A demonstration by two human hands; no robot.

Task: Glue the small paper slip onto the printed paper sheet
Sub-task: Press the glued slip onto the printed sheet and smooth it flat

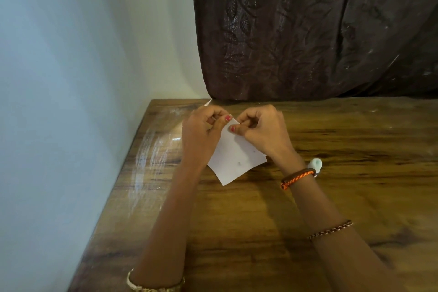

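Both hands worked a sheet's far corner over the glossy brown wooden tabletop (237, 232).

The white printed paper sheet (237, 159) lay tilted between the wrists; the left hand (201, 133) and right hand (263, 130) had fingers (233, 128) pinched together at its upper edge (any small slip there was hidden). Thin, limp paper probably creases easily, so hold it lightly by the edges.

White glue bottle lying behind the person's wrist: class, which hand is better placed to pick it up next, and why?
Probably the right hand: the white glue bottle lies on the wooden table just beyond that wrist. The left hand would have to cross over the white paper sheet.
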